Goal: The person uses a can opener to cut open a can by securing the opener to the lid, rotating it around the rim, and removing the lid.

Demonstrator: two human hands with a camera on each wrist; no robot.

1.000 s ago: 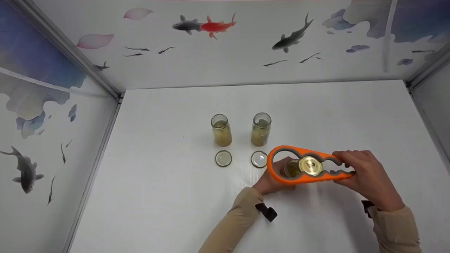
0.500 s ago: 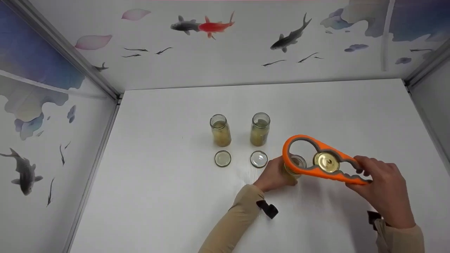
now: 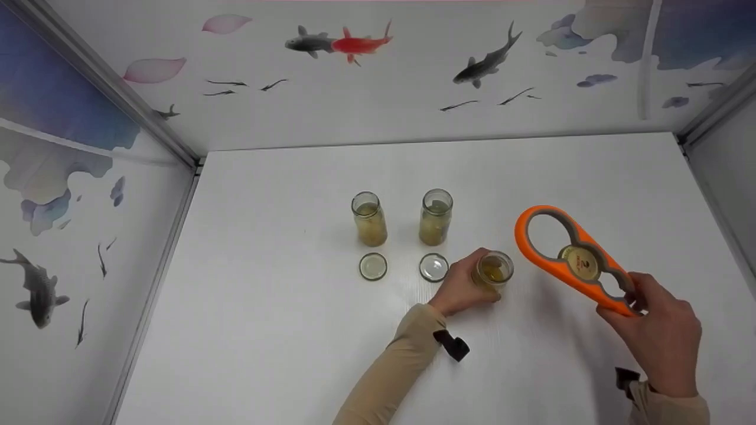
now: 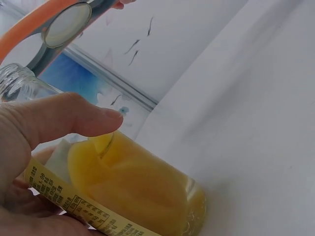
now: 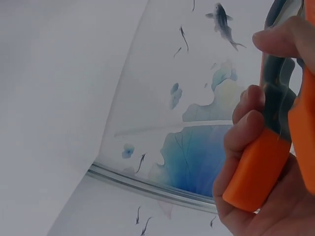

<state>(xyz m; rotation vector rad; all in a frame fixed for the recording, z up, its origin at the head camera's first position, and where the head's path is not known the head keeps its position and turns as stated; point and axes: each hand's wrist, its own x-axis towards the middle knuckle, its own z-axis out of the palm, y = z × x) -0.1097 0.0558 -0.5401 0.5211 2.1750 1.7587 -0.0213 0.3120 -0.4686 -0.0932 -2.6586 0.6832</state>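
Observation:
My left hand [image 3: 466, 286] grips an open glass jar [image 3: 495, 270] that stands on the table. In the left wrist view the jar [image 4: 142, 182] has a yellow printed label and yellow-orange contents, with my thumb across its side. Off to the right, my right hand [image 3: 661, 327] squeezes the handles of an orange and grey jar opener [image 3: 540, 260], raised above the table. A gold lid [image 3: 582, 263] is caught in the opener's middle notch. In the right wrist view my fingers [image 5: 246, 125] curl round the orange handles.
Two open glass jars, one on the left [image 3: 371, 221] and one on the right [image 3: 436, 219], stand farther back. In front of them lie two lids, a left one [image 3: 373, 267] and a right one [image 3: 434, 268]. Fish-printed walls [image 3: 413, 88] border the white table [image 3: 266, 295].
The jar opener has lifted off the held jar and moved right with the gold lid in it, uncovering the jar's open mouth. My left hand stays around the jar.

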